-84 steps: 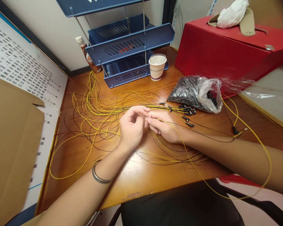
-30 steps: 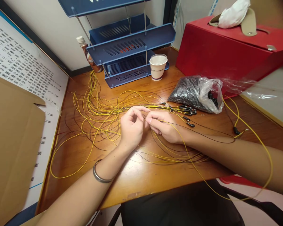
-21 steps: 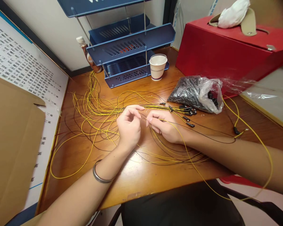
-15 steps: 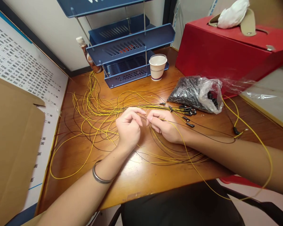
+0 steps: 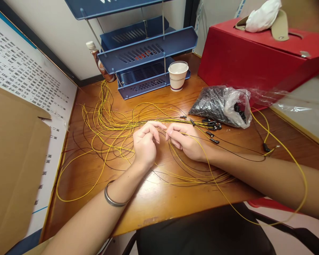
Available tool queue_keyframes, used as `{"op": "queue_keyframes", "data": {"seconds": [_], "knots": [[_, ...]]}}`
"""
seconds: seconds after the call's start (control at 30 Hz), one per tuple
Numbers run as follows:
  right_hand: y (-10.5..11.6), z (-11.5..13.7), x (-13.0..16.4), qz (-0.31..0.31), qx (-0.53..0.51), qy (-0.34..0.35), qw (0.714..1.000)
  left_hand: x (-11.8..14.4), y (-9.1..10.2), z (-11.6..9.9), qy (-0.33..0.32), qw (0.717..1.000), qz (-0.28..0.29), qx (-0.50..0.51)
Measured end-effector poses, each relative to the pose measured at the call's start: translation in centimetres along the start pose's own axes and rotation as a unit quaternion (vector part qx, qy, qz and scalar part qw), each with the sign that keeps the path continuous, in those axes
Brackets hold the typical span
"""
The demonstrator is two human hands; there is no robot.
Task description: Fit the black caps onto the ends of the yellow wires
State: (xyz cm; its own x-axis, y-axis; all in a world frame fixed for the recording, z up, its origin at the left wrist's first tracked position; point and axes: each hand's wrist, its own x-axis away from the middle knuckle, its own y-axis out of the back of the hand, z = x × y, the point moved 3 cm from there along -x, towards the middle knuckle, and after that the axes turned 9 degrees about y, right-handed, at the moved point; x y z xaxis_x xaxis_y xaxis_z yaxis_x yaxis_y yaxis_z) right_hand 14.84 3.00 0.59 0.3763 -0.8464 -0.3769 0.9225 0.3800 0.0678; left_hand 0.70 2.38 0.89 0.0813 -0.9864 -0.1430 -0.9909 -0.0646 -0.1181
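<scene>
Both hands' curled fingers [image 5: 159, 126] pinch a yellow wire [image 5: 202, 150].

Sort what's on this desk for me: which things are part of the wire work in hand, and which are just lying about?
In hand:
left hand and right hand, fingertips pinched on one thin yellow wire
loose tangle of yellow and black wires
clear plastic bag of small black caps

Lying about:
white paper cup
blue stacked plastic trays
red cardboard box
brown capped bottle
</scene>
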Motion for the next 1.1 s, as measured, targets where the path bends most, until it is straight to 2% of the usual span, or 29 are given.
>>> {"op": "queue_keyframes", "data": {"seconds": [0.1, 0.23, 0.43, 0.77, 1.1], "knots": [[0.01, -0.09, 0.03, 0.000, 0.000, -0.002, 1.000, 0.02, 0.14, 0.05, 0.006, 1.000, 0.005, -0.005], [-0.01, -0.19, 0.02, 0.001, -0.006, 0.004, 1.000, 0.07, 0.14, -0.03, -0.020, 1.000, 0.017, -0.006], [-0.02, -0.14, 0.00, 0.000, -0.001, 0.006, 1.000, -0.09, 0.02, 0.26, 0.007, 1.000, -0.017, -0.019], [0.03, -0.24, 0.06, 0.004, 0.005, 0.005, 1.000, -0.20, 0.11, 0.24, -0.019, 0.999, -0.020, -0.045], [0.00, -0.55, 0.09, 0.009, 0.006, 0.010, 1.000, -0.14, -0.18, 0.26, 0.012, 1.000, -0.022, -0.015]]}}
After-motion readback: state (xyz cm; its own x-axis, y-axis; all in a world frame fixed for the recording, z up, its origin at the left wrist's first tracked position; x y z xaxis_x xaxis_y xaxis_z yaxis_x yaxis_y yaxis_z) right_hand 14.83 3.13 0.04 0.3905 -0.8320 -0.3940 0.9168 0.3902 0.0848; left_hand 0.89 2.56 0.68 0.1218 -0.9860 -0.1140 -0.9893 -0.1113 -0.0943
